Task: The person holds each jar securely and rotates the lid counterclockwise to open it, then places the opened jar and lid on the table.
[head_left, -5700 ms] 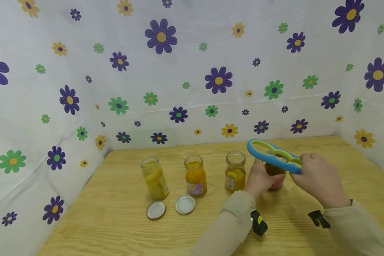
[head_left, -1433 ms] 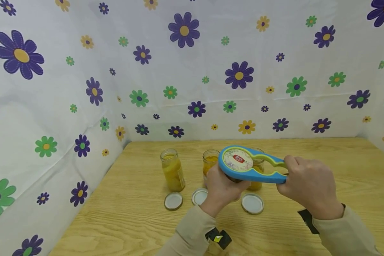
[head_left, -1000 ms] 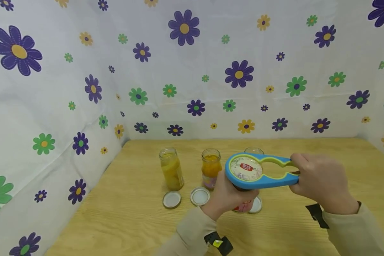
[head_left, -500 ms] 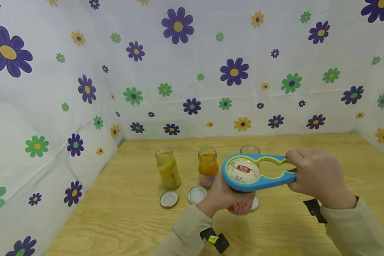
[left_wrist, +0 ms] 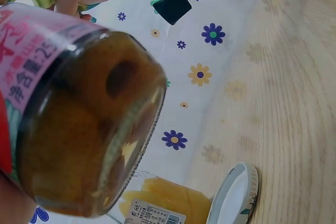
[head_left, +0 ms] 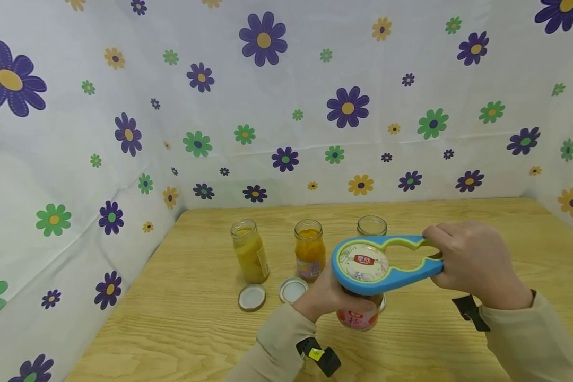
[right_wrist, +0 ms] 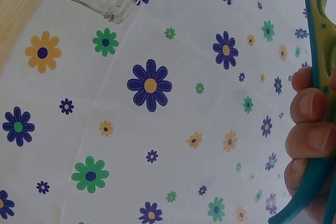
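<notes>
In the head view my left hand (head_left: 327, 297) grips a glass jar (head_left: 358, 318) with a pink label, held above the table. Its pale printed lid (head_left: 363, 262) sits inside the large ring of a blue and yellow-green jar opener (head_left: 406, 276). My right hand (head_left: 475, 262) holds the opener's handle ends at the right. Brown contents and the base of the tilted jar (left_wrist: 79, 124) fill much of the left wrist view. In the right wrist view, the fingers (right_wrist: 310, 135) of my right hand are curled round the opener's handle.
Three lidless jars stand behind: a tall yellow one (head_left: 250, 257), an orange one (head_left: 310, 252), and one (head_left: 371, 227) partly hidden by the opener. Two upturned lids (head_left: 252, 297) lie before them; a third lid (left_wrist: 236, 195) shows in the left wrist view. Flowered cloth (head_left: 305, 69) hangs behind the table.
Since the oldest frame, both hands have moved left with the jar, and the opener's ring has come to surround the lid. Over the last half second, jar and opener have dipped slightly.
</notes>
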Demonstrator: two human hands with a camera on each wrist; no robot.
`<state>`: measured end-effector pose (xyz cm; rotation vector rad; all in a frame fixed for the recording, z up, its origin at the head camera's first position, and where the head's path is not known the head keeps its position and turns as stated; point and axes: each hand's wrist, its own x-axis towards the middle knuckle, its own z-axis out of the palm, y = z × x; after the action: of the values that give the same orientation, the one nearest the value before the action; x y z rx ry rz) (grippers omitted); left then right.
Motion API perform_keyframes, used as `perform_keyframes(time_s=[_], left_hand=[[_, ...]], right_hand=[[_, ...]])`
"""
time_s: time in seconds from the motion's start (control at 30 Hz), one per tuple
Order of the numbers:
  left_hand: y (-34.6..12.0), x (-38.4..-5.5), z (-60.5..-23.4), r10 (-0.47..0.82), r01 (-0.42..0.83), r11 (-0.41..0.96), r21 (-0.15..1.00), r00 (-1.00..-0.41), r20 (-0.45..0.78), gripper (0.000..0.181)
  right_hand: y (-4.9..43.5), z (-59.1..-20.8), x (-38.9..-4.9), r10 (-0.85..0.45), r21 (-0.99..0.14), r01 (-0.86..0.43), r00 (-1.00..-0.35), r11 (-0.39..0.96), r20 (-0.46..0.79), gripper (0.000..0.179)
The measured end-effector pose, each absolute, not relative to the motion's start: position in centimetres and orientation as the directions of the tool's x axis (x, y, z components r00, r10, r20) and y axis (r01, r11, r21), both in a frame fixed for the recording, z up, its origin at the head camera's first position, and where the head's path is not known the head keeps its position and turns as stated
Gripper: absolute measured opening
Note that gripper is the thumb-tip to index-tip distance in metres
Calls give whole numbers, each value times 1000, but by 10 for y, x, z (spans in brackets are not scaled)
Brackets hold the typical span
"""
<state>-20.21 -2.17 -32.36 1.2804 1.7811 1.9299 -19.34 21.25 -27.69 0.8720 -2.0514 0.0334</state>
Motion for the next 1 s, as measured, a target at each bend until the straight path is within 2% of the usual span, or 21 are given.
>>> perform_keyframes(time_s=[0.13,0.33,0.5,0.67,0.8,1.0], left_hand=[[-21,-204,-326,672,398,-241,885,-590,448,68],[-20,-205,-328,638,385,-245,890,-627,447,64],[-16,-205,-330,572,427,-172,888,-691,443,51],[-15,-205,-330,487,436,-59,898,-772,407,48],[-15,-204,-328,459,429,-5,903,-801,384,48],[-14,-202,-328,442,436,5,900,-808,389,51]], right_hand=[[212,-276,-192,-561,257,-599,-402,759,723,21],[210,-275,-189,-514,163,-580,-515,798,686,14],[210,-276,-186,-444,50,-539,-633,841,634,13],[208,-273,-183,-386,-82,-515,-729,853,565,15],[206,-272,-182,-384,-129,-526,-747,841,542,15],[204,-271,-181,-397,-132,-533,-752,836,527,16]])
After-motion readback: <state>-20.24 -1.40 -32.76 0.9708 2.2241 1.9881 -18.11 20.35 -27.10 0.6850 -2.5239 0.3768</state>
